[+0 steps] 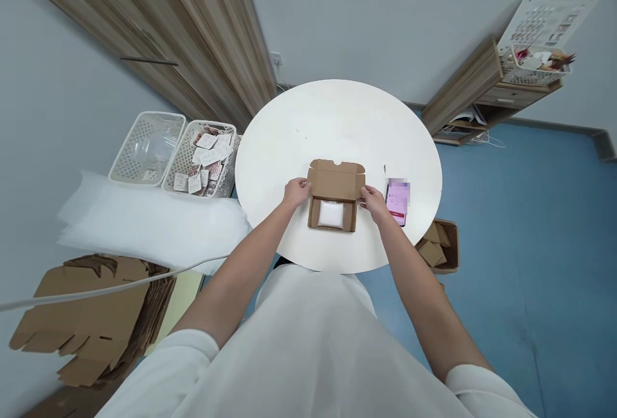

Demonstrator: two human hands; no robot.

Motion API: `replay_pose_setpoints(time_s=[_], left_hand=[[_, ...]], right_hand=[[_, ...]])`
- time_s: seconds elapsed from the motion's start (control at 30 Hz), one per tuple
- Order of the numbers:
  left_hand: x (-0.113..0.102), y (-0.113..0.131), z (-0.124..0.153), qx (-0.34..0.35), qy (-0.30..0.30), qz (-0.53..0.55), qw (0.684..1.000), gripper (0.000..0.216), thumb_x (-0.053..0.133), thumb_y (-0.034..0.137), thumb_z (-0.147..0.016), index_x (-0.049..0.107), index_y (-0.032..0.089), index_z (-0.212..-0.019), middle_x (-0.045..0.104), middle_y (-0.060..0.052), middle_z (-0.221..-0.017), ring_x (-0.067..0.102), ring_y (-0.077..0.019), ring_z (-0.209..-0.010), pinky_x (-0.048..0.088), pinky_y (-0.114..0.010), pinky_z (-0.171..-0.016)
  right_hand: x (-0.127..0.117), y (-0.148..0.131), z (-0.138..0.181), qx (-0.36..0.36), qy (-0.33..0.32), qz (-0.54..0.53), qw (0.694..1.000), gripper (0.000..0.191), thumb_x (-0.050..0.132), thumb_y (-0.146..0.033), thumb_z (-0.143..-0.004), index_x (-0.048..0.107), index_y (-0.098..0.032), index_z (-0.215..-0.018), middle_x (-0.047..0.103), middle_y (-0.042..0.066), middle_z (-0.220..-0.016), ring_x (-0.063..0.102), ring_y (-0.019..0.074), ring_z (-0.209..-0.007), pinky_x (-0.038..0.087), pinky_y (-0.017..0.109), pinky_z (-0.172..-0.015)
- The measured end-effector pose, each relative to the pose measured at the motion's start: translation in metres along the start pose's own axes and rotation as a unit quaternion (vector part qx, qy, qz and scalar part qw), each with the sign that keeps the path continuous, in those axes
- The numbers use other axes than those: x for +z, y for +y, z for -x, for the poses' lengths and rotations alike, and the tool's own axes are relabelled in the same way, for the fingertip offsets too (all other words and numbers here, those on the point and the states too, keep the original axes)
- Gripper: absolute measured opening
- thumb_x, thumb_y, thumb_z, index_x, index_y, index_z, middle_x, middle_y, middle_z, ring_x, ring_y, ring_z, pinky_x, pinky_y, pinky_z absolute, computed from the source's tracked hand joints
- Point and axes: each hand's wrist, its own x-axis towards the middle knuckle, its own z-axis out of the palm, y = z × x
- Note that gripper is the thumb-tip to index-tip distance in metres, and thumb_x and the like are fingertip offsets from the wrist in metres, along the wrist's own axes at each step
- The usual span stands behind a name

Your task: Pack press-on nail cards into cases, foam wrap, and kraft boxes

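A small brown cardboard mailer box (336, 183) lies on the white round table (337, 116) with its lid raised and folded back. Inside it rests a white, soft-looking packet (331, 214). My left hand (296, 191) pinches the lid's left edge near the hinge. At the opposite edge, my right hand (373, 200) grips the lid's right side between thumb and fingers. Just right of that hand lies a phone (396, 202) with a pink screen, partly blurred out.
Two white plastic baskets, one with clear packaging (157, 145) and one with printed cards (207, 154), stand left of the table. White foam sheets (154, 228) and flattened cardboard boxes (96, 308) lie nearer. An open carton (446, 247) sits on the floor at right.
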Motion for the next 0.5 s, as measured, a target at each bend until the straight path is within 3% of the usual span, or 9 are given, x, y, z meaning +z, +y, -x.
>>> replay_pose_setpoints(time_s=[0.2, 0.5], left_hand=[[-0.003, 0.003, -0.014, 0.034, 0.024, -0.023, 0.999, 0.021, 0.055, 0.018, -0.068, 0.063, 0.017, -0.088, 0.068, -0.005, -0.076, 0.063, -0.0178, -0.077, 0.045, -0.029, -0.074], [-0.026, 0.005, -0.011, 0.036, 0.033, 0.032, 0.998, 0.015, 0.057, 0.023, -0.07, 0.063, 0.019, -0.083, 0.066, -0.004, -0.086, 0.06, -0.016, -0.08, 0.046, -0.029, -0.075]], right_hand=[[0.015, -0.013, -0.012, -0.043, 0.005, 0.005, 0.999, 0.024, 0.048, -0.025, -0.072, 0.058, -0.016, -0.092, 0.065, 0.003, -0.081, 0.058, 0.0122, -0.068, 0.047, 0.026, -0.062], [0.023, -0.026, -0.015, -0.1, -0.012, 0.016, 0.995, 0.033, 0.053, -0.034, -0.072, 0.057, -0.019, -0.101, 0.063, 0.005, -0.099, 0.058, 0.0148, -0.084, 0.048, 0.031, -0.07]])
